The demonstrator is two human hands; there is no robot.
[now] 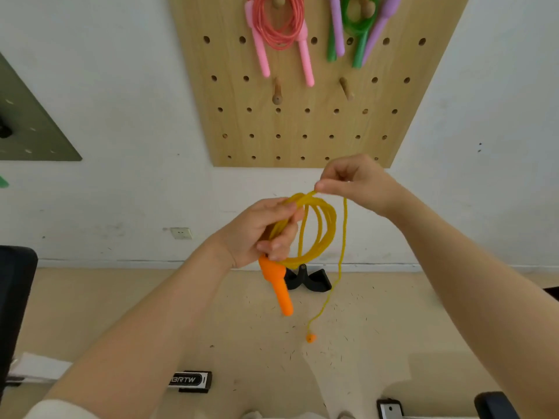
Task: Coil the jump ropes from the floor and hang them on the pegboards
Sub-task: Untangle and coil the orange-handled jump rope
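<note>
The only writing I can read is "BRTW" on a black-and-white label (190, 380) lying on the floor (90, 313) near my feet.

The floor is pale tan and speckled with small dark bits. It meets a white wall (121, 101) with scuff marks and a wall socket (181, 233) low on the left. A wooden pegboard (302, 131) hangs on the wall straight ahead, dotted with holes, with two bare pegs (277, 92) side by side in its middle. At its top, a pink rope (279, 28) with pink handles hangs coiled on a peg, and beside it on the right a green rope (358, 22) hangs with green and purple handles. A grey-green board (33, 131) shows at the left edge.

My left hand (263, 234) grips a bundle of yellow rope (317, 231) loops in curled fingers, with the orange handle (278, 285) poking down below the fist. My right hand (354, 179) pinches the top of the loops between thumb and fingers, just above and to the right of the left hand. One loose strand drops from there toward the floor — it ends in a small orange end piece (311, 338), hanging free in front of the floor.

A black stand (308, 278) sits on the floor at the wall's foot, partly hidden behind the loops. Dark chair parts (15, 297) crowd the left edge, and a small black-and-grey device (390, 409) lies at the bottom right.
</note>
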